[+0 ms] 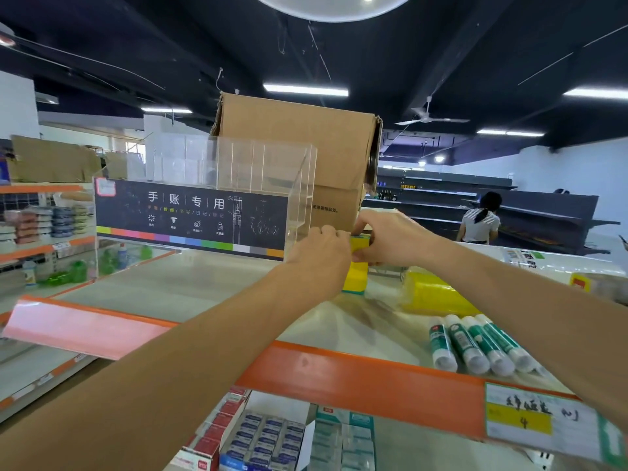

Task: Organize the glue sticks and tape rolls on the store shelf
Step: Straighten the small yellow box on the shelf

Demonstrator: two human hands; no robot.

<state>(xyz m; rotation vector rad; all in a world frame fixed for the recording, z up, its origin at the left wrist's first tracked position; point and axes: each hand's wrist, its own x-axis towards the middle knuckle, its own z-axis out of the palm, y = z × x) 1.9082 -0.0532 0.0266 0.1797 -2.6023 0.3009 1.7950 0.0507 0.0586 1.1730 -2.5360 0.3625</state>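
Since the top shelf carries everything, its room matters first. Bare board lies at the left front, between the orange price rail along its near edge and the clear acrylic display further back. A tall cardboard box stands behind and just right of that display, so the two wall off the back. To the right lies a yellow wrapped pack, soft-looking and crinkled.

Between the box and the pack, two small yellow cartons are stacked. The left grip and right grip are both clamped on the upper yellow carton, fingers curled round its opposite sides. The lower yellow carton stands on the shelf beneath it. What the cartons hold cannot be read. They look light and stiff-walled, best held by the side faces, though a hard squeeze would probably dent them.

Four glue sticks lie side by side, touching, near the rail at the right front. They are smooth, round tubes, likely to roll toward that edge if nudged, so gather them across the barrels.
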